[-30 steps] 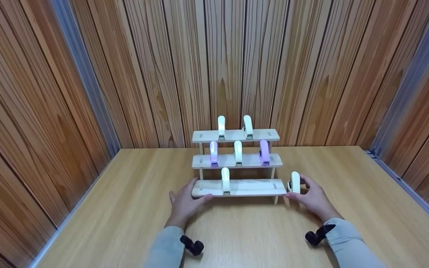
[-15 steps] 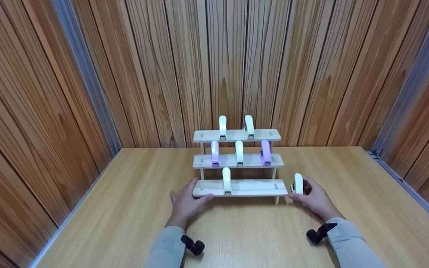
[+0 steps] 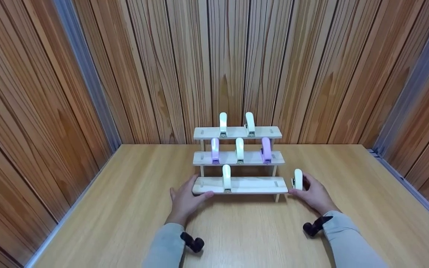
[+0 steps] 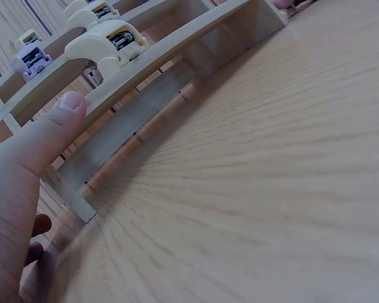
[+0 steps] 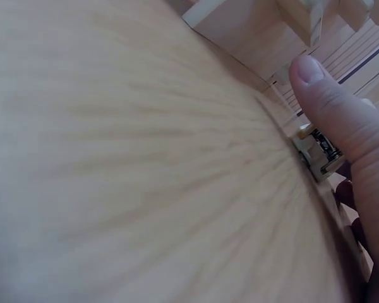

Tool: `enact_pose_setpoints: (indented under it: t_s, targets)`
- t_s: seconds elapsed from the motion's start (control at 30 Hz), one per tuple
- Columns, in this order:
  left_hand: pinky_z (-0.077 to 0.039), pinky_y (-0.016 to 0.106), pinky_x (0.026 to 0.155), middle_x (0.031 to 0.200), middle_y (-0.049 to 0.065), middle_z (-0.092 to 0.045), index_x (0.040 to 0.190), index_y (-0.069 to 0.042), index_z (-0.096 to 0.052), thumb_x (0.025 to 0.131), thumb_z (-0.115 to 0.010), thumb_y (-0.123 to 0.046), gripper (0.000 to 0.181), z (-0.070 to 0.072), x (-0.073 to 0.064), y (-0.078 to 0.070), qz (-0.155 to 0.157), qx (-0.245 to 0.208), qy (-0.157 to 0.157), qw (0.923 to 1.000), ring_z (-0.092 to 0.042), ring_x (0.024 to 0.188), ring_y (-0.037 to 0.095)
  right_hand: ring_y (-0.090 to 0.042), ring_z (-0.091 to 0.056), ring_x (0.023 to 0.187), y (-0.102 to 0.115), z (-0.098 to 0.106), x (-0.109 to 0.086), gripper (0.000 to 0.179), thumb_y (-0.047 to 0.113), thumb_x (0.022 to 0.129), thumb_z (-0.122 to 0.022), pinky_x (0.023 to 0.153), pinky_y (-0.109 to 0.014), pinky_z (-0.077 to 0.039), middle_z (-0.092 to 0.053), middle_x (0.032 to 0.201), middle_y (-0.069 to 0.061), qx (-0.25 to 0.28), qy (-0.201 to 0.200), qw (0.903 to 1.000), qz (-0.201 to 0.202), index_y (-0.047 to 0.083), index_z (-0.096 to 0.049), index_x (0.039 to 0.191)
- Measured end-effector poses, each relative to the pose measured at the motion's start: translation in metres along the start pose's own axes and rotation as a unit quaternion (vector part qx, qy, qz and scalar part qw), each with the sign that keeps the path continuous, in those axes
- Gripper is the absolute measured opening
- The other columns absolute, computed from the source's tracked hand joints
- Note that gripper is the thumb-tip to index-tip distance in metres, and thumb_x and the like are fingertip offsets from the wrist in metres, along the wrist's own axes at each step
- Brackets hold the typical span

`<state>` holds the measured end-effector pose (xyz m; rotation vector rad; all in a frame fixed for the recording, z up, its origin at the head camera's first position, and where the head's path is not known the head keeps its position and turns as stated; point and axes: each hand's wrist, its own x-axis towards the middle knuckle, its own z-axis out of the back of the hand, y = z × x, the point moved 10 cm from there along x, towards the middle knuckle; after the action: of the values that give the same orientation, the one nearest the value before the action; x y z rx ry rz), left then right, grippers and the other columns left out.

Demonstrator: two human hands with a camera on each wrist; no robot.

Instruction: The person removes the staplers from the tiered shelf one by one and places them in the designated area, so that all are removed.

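A three-tier wooden stand stands on the table, holding several small staplers. My left hand grips the left end of its lowest shelf, the thumb on the front edge. Just off the right end of that shelf, my right hand holds a white stapler, fingers behind it and thumb in front. In the right wrist view this stapler sits low near the tabletop, partly hidden by the hand. One pale stapler stands left of centre on the lowest shelf.
The middle shelf bears a purple stapler, a pale green one and another purple one. Two white staplers stand on the top shelf. Wood-panelled walls enclose the table at the back and sides.
My right hand has shifted slightly right with the white stapler, widening the gap to the shelf end. My left hand keeps its grip on the stand. The head view has tilted a little.
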<state>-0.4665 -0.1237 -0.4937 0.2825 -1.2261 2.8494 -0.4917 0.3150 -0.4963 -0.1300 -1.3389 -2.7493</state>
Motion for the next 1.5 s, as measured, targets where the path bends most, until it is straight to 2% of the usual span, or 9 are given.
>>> enact_pose_setpoints:
  t_s: [0.17, 0.5, 0.73, 0.97, 1.23, 1.4, 1.5]
  targets:
    - [0.014, 0.068, 0.116, 0.158, 0.007, -0.043, 0.154, -0.022, -0.042, 0.073, -0.071, -0.077, 0.103, 0.002, 0.001, 0.001, 0.0, 0.0, -0.004, 1.0, -0.038, 0.145, 0.034, -0.046, -0.029, 0.146, 0.001, -0.001, 0.006, 0.1, 0.045, 0.086, -0.079, 0.12, -0.059, -0.022, -0.032, 0.158, -0.029, -0.005, 0.002, 1.0, -0.003, -0.002, -0.026, 0.157]
    - [0.011, 0.068, 0.116, 0.156, 0.007, -0.045, 0.154, -0.021, -0.042, 0.075, -0.07, -0.077, 0.101, 0.001, -0.003, -0.004, -0.017, 0.01, -0.007, 0.9998, -0.04, 0.144, 0.034, -0.046, -0.029, 0.146, 0.0, 0.001, 0.015, 0.102, 0.046, 0.087, -0.078, 0.119, -0.059, -0.023, -0.031, 0.158, -0.03, -0.015, 0.007, 0.9998, -0.008, -0.003, -0.023, 0.157]
    - [0.014, 0.066, 0.116, 0.157, 0.006, -0.044, 0.156, -0.023, -0.04, 0.073, -0.07, -0.078, 0.104, -0.002, -0.004, -0.002, -0.004, 0.001, 0.004, 1.0, -0.038, 0.145, 0.034, -0.048, -0.025, 0.147, -0.002, -0.001, 0.018, 0.101, 0.046, 0.089, -0.076, 0.119, -0.062, -0.02, -0.026, 0.16, -0.031, -0.007, 0.023, 0.9997, -0.009, -0.002, -0.02, 0.158]
    - [0.013, 0.067, 0.117, 0.157, 0.008, -0.044, 0.156, -0.022, -0.04, 0.074, -0.07, -0.077, 0.102, 0.0, -0.002, 0.0, -0.006, 0.004, -0.001, 1.0, -0.04, 0.144, 0.035, -0.049, -0.024, 0.147, 0.0, -0.002, 0.023, 0.098, 0.044, 0.092, -0.073, 0.119, -0.064, -0.02, -0.025, 0.16, -0.031, -0.004, 0.034, 0.9994, -0.006, 0.0, -0.017, 0.16]
    - [0.014, 0.067, 0.116, 0.158, 0.008, -0.043, 0.156, -0.022, -0.04, 0.075, -0.07, -0.076, 0.101, 0.001, -0.002, -0.003, -0.01, 0.001, -0.001, 0.9999, -0.039, 0.145, 0.035, -0.05, -0.017, 0.149, 0.0, 0.002, 0.022, 0.112, 0.052, 0.087, -0.076, 0.119, -0.066, -0.014, -0.017, 0.163, -0.029, -0.021, 0.033, 0.999, -0.023, 0.004, -0.007, 0.162]
    - [0.012, 0.067, 0.116, 0.157, 0.009, -0.044, 0.155, -0.022, -0.041, 0.075, -0.071, -0.076, 0.102, 0.001, -0.001, -0.002, -0.005, 0.005, -0.004, 1.0, -0.039, 0.144, 0.035, -0.049, -0.016, 0.15, 0.002, 0.003, 0.018, 0.125, 0.057, 0.079, -0.081, 0.119, -0.065, -0.014, -0.018, 0.163, -0.029, -0.018, 0.017, 0.9997, -0.009, 0.004, -0.003, 0.162]
    - [0.012, 0.067, 0.117, 0.156, 0.009, -0.045, 0.155, -0.022, -0.041, 0.074, -0.071, -0.076, 0.102, 0.001, -0.001, -0.001, -0.002, 0.007, -0.004, 1.0, -0.039, 0.144, 0.035, -0.048, -0.019, 0.149, 0.003, 0.004, 0.015, 0.123, 0.052, 0.081, -0.082, 0.12, -0.062, -0.016, -0.022, 0.162, -0.03, 0.005, 0.001, 1.0, -0.001, 0.002, -0.004, 0.161]
